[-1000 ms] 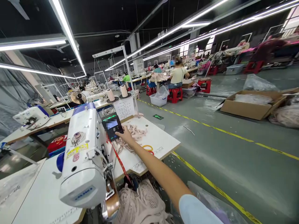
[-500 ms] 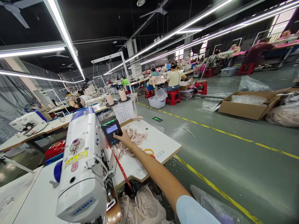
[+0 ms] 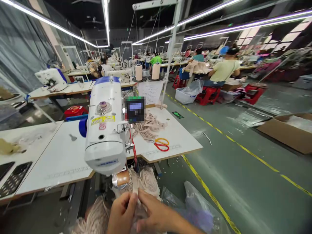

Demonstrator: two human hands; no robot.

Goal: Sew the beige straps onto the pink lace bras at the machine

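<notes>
Both my hands are low in the head view, close together below the head of a white sewing machine (image 3: 104,136). My left hand (image 3: 123,209) pinches a beige fabric strap (image 3: 135,187) between thumb and fingers. On the strap's other side, my right hand (image 3: 154,209) closes its fingertips on it too. Behind them hangs a bundle of beige straps (image 3: 148,180). More straps (image 3: 147,128) lie heaped on the white table (image 3: 180,139), with scissors (image 3: 162,144) with orange and red handles beside them. The control panel (image 3: 135,110) stands right of the machine.
Two thread cones (image 3: 155,71) stand behind the panel. Two phones (image 3: 16,178) lie on the left table. A plastic bag (image 3: 198,208) rests on the floor at right, near yellow tape (image 3: 209,191). Co-workers sit at machines farther back.
My right hand has left the control panel and come down to the strap. My left hand has come into view, holding the strap too. The view has turned left.
</notes>
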